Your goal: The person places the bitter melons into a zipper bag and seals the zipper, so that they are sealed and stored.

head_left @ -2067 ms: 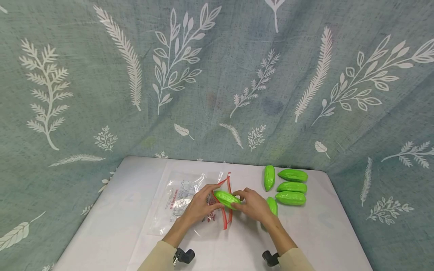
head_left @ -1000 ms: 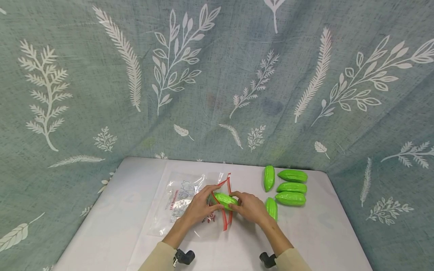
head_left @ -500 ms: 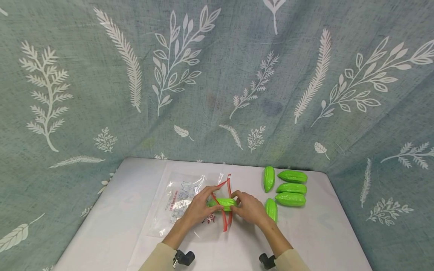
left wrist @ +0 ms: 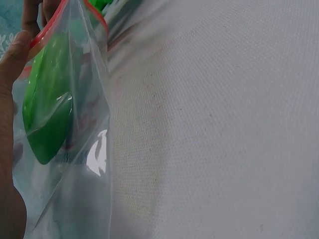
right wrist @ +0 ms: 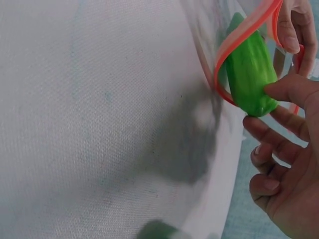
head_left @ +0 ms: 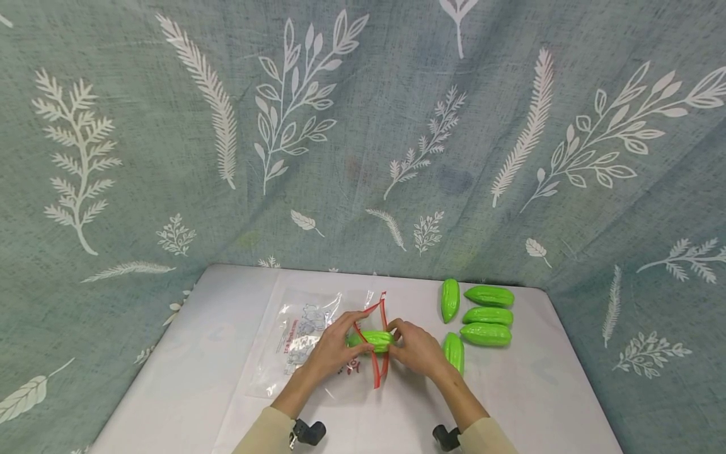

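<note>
A clear zip bag with red print and a red zip edge lies flat, its mouth held up and parted toward the right. My left hand grips the bag at the mouth, thumb on the near side. A glossy green ridged toy gourd passes through the mouth. In the left wrist view, the pointed end of the gourd shows through the plastic. My right hand pinches its blunt outer end. In the right wrist view, the thumb and fingertips of the right hand meet at that end, just outside the red zip edge.
Several matching green gourds lie on the white-covered table to the right. One gourd lies close beside the right forearm. A leaf-patterned cloth hangs behind the table.
The gourd has moved left into the bag mouth and turned from slanted to nearly level. My right hand has moved left with it; the left hand has stayed on the bag.
</note>
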A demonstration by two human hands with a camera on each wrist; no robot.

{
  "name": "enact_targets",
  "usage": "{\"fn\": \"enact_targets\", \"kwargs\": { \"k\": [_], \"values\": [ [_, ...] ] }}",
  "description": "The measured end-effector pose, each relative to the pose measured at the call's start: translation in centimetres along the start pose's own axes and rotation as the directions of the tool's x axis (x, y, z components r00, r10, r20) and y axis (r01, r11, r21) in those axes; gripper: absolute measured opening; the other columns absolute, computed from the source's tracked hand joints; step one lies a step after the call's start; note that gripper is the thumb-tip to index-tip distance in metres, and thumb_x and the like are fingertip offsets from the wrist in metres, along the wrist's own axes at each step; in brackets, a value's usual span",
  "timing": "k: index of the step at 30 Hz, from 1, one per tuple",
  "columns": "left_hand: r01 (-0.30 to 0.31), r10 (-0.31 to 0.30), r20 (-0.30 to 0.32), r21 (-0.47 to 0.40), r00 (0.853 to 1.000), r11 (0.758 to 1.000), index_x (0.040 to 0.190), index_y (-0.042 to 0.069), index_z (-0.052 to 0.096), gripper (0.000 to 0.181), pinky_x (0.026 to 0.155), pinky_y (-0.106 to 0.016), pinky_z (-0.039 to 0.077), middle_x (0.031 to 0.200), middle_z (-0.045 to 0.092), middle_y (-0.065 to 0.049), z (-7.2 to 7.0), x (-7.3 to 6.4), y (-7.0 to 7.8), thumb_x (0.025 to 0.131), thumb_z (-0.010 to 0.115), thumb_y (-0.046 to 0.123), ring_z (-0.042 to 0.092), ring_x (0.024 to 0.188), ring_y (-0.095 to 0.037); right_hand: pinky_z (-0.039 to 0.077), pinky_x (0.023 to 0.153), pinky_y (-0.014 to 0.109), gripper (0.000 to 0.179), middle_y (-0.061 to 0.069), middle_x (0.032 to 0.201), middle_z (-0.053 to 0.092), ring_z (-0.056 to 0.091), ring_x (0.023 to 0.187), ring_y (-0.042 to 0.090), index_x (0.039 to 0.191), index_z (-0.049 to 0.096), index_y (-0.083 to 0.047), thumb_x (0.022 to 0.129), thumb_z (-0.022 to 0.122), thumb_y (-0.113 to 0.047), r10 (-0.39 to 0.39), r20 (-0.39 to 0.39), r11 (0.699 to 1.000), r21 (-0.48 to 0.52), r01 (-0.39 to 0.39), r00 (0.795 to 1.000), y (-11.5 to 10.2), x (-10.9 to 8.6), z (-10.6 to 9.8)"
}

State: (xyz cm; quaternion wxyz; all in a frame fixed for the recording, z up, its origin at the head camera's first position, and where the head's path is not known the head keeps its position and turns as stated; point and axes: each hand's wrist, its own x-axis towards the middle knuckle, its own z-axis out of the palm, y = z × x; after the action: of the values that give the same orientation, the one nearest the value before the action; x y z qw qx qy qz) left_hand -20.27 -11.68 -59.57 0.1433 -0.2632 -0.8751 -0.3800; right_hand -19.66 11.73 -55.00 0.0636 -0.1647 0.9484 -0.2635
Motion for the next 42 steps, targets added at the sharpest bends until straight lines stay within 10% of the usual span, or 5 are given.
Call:
{"fn": "enact_targets", "kwargs": {
  "k": [8,42],
  "values": [
    [-0.031,0.031,-0.014,0.006,0.999,1.000,0.143,0.016,0.055,0.075,0.101,-0.042,0.052,0.138,0.057,0.008,0.17,0.08,-0.03,0.080,0.080,0.047,0.057,0.128,-0.018,0.046,0.051,0.026,0.032,-0.009,0.082,0.060,0.053,0.061,0.008,0.120,0.064,-0.019,0.091,0.072,-0.032,-0.009,0.026,0.999,0.048,0.008,1.000,-0.22,0.03,0.04],
    [-0.004,0.004,-0.011,0.008,1.000,1.000,0.142,0.021,0.055,0.073,0.101,-0.041,0.052,0.139,0.057,0.009,-0.12,0.03,0.35,0.079,0.081,0.046,0.057,0.127,-0.016,0.053,0.073,0.028,0.021,-0.001,0.111,0.070,0.062,0.091,0.011,0.116,0.063,-0.021,0.096,0.066,-0.021,-0.102,0.133,0.971,0.227,0.070,0.986,-0.45,-0.12,0.05]
  ]
}}
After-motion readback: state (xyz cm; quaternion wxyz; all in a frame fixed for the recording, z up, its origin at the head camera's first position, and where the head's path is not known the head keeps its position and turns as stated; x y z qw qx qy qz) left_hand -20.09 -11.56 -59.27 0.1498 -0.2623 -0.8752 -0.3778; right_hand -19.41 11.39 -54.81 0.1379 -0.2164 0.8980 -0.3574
